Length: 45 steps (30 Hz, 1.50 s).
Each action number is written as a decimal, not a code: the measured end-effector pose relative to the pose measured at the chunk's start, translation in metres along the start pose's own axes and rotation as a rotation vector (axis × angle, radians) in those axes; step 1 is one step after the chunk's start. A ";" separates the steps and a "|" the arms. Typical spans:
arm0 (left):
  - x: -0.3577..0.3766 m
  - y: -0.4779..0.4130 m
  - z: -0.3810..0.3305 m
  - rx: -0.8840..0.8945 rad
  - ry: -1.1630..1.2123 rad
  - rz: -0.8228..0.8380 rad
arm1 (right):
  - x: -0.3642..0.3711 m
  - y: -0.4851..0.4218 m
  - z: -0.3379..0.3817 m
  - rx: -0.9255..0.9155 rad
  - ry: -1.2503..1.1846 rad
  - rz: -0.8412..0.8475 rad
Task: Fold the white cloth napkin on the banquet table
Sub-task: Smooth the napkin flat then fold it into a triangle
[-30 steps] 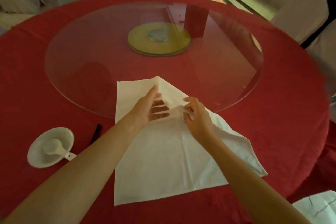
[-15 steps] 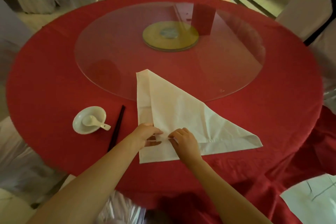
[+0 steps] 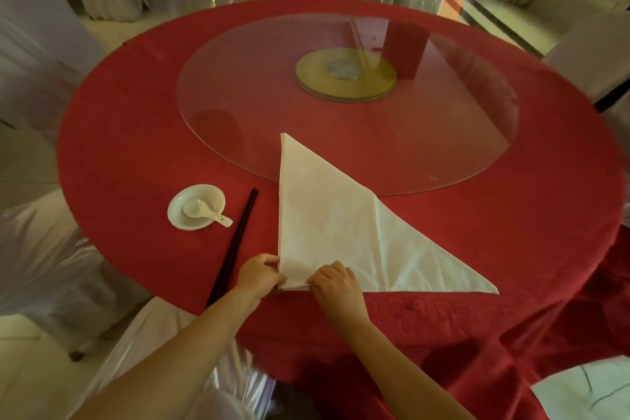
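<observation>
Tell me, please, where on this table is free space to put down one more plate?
Free: red cloth right of the napkin, before the glass turntable, and far left beyond the bowl. Crowded: the strip between bowl, chopsticks and napkin, where both hands work.

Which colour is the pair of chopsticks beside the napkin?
Dark, nearly black; the chopsticks show best in the head view.

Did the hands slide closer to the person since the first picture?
Yes. The left hand and right hand were up near the glass turntable rim; now they pinch the napkin corner by the table's near edge.
</observation>
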<state>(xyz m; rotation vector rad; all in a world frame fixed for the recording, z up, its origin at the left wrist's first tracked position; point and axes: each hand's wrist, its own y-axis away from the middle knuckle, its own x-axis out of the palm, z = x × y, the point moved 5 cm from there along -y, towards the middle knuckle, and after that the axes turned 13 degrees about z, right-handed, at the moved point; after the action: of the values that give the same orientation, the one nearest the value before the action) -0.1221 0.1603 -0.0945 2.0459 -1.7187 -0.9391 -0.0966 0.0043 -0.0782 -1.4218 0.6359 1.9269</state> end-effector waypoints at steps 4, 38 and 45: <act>0.004 0.007 0.006 0.043 -0.175 -0.075 | 0.007 0.009 0.002 -0.023 -0.029 0.027; 0.098 -0.077 -0.041 0.515 -1.152 -0.081 | -0.014 0.036 -0.224 0.692 0.019 0.107; 0.093 -0.071 -0.098 0.769 -1.065 -0.139 | -0.038 0.019 -0.204 0.594 -0.093 -0.099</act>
<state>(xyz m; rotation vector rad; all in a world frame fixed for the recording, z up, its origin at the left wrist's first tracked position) 0.0015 0.0714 -0.0920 2.2623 -2.8359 -1.8618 0.0270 -0.1616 -0.1017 -0.9618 0.9729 1.5348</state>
